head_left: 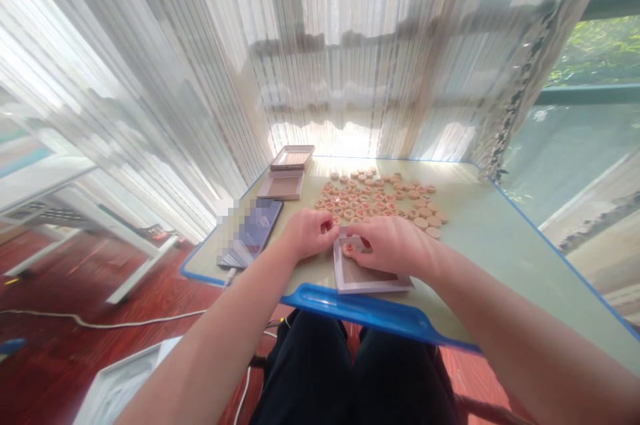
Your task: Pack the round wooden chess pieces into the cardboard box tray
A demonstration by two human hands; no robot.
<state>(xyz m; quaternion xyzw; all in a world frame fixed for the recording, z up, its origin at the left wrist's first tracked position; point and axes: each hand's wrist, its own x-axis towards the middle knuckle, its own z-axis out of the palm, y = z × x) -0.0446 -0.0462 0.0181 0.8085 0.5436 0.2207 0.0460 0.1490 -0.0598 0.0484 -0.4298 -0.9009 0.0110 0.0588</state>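
Head view: shallow grey tray (373,280) lies on the table (500,245) at the near edge, right in front of the person. One round wooden piece (349,249) with red marking sits in the tray's far left corner. Right hand (395,245) rests over the tray's far side, fingers bent down, tips just beside that piece; cannot tell if they grip it. Left hand (310,232) is at the tray's far left corner, fingers curled close together, thumb against them; whether it holds anything cannot be told. The two hands almost touch.

Just beyond the hands, a loose spread of similar wooden pieces (380,197) covers the middle of the table, red and dark markings, some blank side up. Phone (256,228) lies left of the left hand, screen up, cable (100,322) trailing to the red floor. Two more flat trays (283,184) sit at the far left, one behind the other. Blue table rim (360,308) near the lap, dark trousers (320,372) below. Sheer white curtain (300,45) hangs behind the table.
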